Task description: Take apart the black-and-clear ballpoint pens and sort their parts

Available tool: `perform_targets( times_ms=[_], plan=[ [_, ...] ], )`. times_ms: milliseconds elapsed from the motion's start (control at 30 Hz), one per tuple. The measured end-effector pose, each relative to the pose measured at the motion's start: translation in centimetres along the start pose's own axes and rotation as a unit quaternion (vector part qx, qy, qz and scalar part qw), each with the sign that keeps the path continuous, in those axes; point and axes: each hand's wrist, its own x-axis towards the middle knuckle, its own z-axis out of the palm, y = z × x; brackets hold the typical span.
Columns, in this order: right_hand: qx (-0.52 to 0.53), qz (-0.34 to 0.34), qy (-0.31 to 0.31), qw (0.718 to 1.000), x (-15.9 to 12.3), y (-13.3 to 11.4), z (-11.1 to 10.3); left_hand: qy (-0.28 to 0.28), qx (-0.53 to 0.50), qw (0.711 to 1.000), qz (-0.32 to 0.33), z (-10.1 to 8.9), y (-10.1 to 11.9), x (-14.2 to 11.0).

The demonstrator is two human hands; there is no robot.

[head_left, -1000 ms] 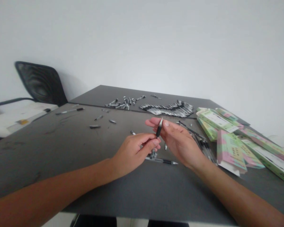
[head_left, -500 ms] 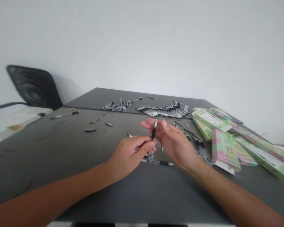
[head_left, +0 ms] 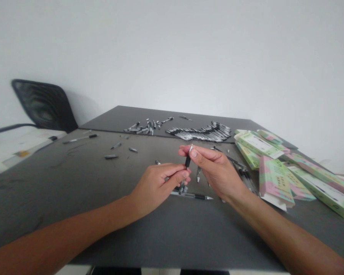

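Observation:
A pen (head_left: 187, 161) with a black grip stands nearly upright between my two hands, its tip pointing up. My left hand (head_left: 162, 181) pinches its barrel just below the black grip. At the top, the thumb and fingers of my right hand (head_left: 215, 168) close on the metallic tip. Under my hands, another pen (head_left: 200, 197) with a black grip lies flat on the dark table (head_left: 172, 233), with clear pen parts beside it. A short silver-and-clear pen part (head_left: 198, 175) rests just left of my right palm.
Many pens in a curved row (head_left: 203, 133) lie at the back. Left of them is a heap of pen parts (head_left: 149, 126); loose pieces (head_left: 111, 156) are scattered nearer. Green and pink boxes (head_left: 276, 179) pile up at right, beside more pens (head_left: 248, 179). A black mesh chair (head_left: 46, 103) stands at left.
My right hand's fingers, spread behind the pen tip before, have closed on it. The pen leans slightly more to the right. My left hand keeps its hold.

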Motion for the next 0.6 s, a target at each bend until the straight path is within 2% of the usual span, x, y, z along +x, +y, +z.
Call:
perform_targets(
  times_ms=[267, 367, 433, 500, 567, 600],
  plan=[
    [-0.007, -0.009, -0.047, 0.999, 0.0, 0.0, -0.2, -0.005, -0.008, 1.000, -0.017, 0.0, 0.4, -0.1],
    [-0.015, -0.012, -0.037, 0.999, 0.1, 0.2, -0.1, -0.005, -0.003, 1.000, -0.010, 0.0, 0.1, -0.1],
    [-0.009, -0.019, 0.005, 1.000, 0.6, 0.2, -0.5, 0.001, 0.001, 1.000, -0.006, 0.1, -0.1, -0.1],
    [-0.016, -0.034, 0.080, 0.996, 1.4, -0.3, -1.6, 0.016, 0.000, 1.000, -0.009, 0.1, -0.4, -0.1],
    [-0.078, -0.058, 0.168, 0.981, 2.3, -1.1, -3.7, 0.034, -0.010, 0.999, -0.022, 0.3, -0.7, -0.1],
    [-0.143, -0.082, 0.208, 0.964, 2.8, -1.7, -5.2, 0.043, -0.022, 0.998, -0.032, 0.4, -0.8, -0.2]
  ],
)
